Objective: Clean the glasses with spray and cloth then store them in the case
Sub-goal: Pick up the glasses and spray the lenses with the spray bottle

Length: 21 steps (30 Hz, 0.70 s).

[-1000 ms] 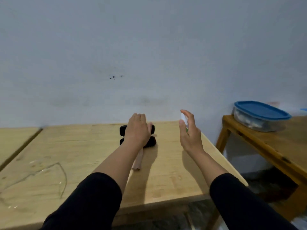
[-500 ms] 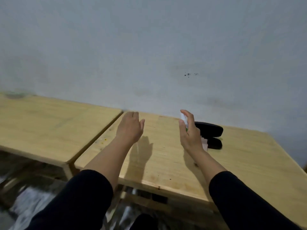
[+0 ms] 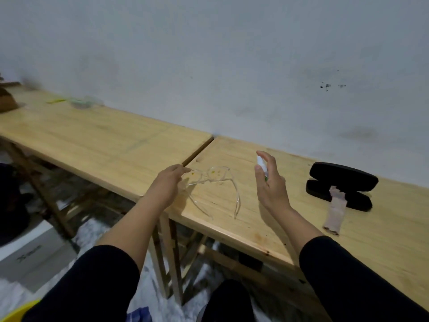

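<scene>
The clear-framed glasses [image 3: 210, 182] lie on the right wooden table [image 3: 290, 224] with temples unfolded toward the person, the near lens rim at the tips of the left hand [image 3: 167, 185], whose fingers reach loosely curled toward the frame; whether they already pinch it I cannot tell. The right hand [image 3: 270, 185] grips a small white spray bottle [image 3: 261, 166], index finger over its top, just beside the far temple. Light, thin and slippery, the frame likely flexes; holding it at the bridge or hinge corner would spare the lenses. Beyond the right hand's knuckles lie the open black case [image 3: 341, 182] and the folded cloth [image 3: 335, 211].
</scene>
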Each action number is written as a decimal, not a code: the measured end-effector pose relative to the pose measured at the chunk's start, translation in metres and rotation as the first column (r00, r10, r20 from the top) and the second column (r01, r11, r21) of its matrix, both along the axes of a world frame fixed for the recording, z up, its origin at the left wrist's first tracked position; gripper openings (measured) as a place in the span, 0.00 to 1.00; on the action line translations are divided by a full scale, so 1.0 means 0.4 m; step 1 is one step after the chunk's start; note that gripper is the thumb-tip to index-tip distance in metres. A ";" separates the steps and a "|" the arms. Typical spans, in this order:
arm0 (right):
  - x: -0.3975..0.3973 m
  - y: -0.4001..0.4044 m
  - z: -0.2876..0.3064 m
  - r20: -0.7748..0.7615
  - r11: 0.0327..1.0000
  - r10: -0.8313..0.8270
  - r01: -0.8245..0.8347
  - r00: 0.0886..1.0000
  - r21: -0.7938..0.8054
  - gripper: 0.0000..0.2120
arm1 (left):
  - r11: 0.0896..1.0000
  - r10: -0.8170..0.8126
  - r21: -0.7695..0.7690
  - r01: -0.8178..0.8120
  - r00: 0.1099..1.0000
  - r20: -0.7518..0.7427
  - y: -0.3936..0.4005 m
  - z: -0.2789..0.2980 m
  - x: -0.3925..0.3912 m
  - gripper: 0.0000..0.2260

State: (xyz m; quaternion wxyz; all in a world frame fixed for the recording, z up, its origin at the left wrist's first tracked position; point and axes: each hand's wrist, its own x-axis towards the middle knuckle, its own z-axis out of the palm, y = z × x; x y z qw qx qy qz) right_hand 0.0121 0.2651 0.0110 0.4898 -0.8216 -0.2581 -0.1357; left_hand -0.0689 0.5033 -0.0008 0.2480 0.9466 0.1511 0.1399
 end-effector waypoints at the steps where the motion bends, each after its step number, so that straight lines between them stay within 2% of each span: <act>1: 0.002 0.005 -0.006 -0.003 1.000 0.001 -0.001 1.000 -0.007 0.16 | 1.000 -0.008 -0.007 0.008 1.000 0.006 0.002 -0.006 0.000 0.21; 9: 0.016 0.012 -0.025 -0.052 1.000 -0.006 0.006 0.999 0.008 0.16 | 0.999 -0.027 -0.044 0.032 0.994 0.105 0.008 -0.039 0.007 0.19; 15: 0.017 -0.003 -0.035 -0.099 0.999 -0.029 0.032 0.995 0.029 0.14 | 0.993 -0.013 -0.114 0.024 0.995 0.100 -0.024 -0.037 0.023 0.16; 18: 0.018 -0.017 -0.033 -0.106 0.999 -0.041 0.044 0.994 0.030 0.15 | 0.992 -0.023 -0.115 0.043 0.985 0.171 -0.032 -0.037 0.035 0.09; 21: 0.017 -0.035 -0.032 -0.139 0.998 -0.023 0.031 0.990 0.054 0.15 | 0.992 0.017 -0.128 0.012 0.975 0.224 -0.056 -0.035 0.057 0.10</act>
